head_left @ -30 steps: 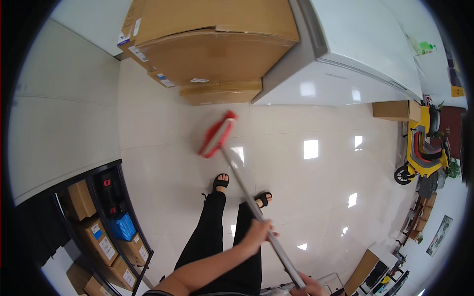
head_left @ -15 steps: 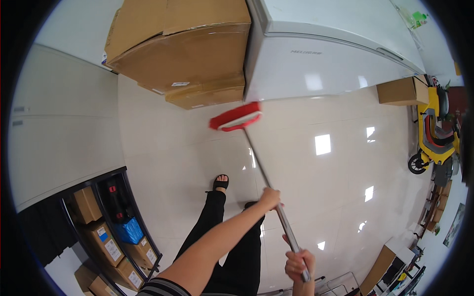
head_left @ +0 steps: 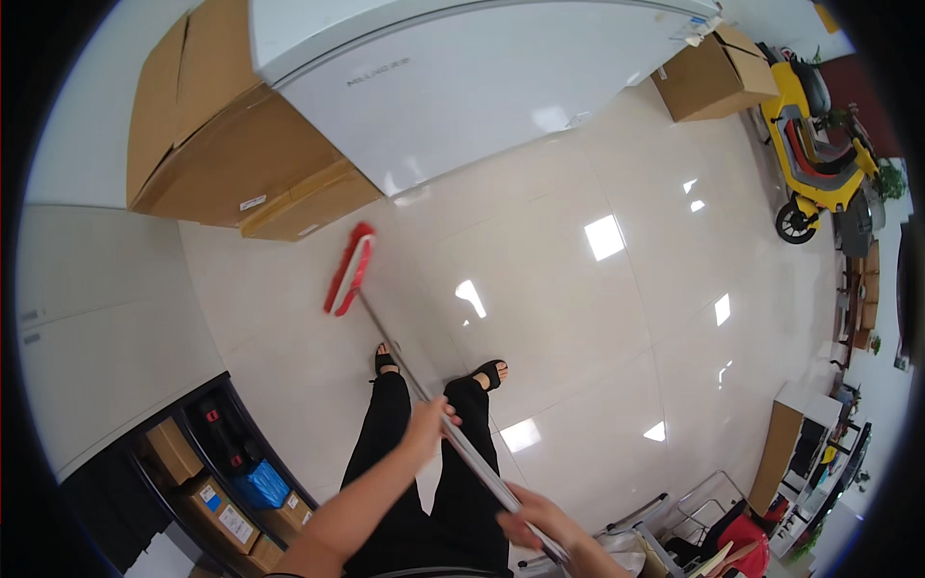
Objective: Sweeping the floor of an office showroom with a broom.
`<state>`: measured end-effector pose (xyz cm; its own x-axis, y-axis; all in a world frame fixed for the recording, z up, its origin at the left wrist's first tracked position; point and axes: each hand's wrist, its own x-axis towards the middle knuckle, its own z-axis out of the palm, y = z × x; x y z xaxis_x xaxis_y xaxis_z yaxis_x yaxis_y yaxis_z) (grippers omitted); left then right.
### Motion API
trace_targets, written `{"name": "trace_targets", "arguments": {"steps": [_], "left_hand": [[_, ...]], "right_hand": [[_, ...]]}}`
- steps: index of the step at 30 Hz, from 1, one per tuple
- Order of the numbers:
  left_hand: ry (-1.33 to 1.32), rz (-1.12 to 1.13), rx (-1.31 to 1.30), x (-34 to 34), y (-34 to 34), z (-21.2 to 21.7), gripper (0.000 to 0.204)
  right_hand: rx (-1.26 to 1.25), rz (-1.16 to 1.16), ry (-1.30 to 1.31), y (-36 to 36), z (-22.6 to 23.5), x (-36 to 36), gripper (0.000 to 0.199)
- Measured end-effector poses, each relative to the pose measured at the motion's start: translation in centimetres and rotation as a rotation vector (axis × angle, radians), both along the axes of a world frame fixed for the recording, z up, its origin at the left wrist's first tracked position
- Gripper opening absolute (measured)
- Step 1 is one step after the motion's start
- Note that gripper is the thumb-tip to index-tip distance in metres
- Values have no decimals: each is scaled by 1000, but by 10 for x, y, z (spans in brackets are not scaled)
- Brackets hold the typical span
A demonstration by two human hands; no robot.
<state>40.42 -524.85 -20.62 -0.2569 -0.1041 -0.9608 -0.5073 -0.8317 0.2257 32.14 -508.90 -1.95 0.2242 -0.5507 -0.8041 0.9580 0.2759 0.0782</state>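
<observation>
A red flat mop head (head_left: 349,269) rests on the glossy tiled floor in front of my feet, just below the stacked cardboard boxes (head_left: 231,159). Its metal handle (head_left: 400,356) runs diagonally down to me. My left hand (head_left: 427,424) is closed around the handle about midway. My right hand (head_left: 536,516) grips the handle's upper end near the lower edge of the view. My legs in black trousers and sandals stand beside the handle.
A large white chest appliance (head_left: 482,87) stands behind the boxes. A dark shelf (head_left: 207,472) with small boxes is at lower left. A yellow scooter (head_left: 819,164) and another carton (head_left: 708,77) are at the right; a cabinet (head_left: 790,453) at lower right.
The mop head has swung from in front of the white appliance leftward and closer to my feet, turning from sideways to nearly lengthwise. The view has shifted with my head.
</observation>
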Motion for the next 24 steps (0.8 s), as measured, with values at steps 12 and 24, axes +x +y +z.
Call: {"name": "trace_targets", "arguments": {"steps": [12,24], "left_hand": [[261,-355,416,-139,219,-14,18],[-29,-160,220,-32,149,50,34]], "right_hand": [[534,-123,194,134,57,-76,51],[-41,5,110,170,39,-14,62]]}}
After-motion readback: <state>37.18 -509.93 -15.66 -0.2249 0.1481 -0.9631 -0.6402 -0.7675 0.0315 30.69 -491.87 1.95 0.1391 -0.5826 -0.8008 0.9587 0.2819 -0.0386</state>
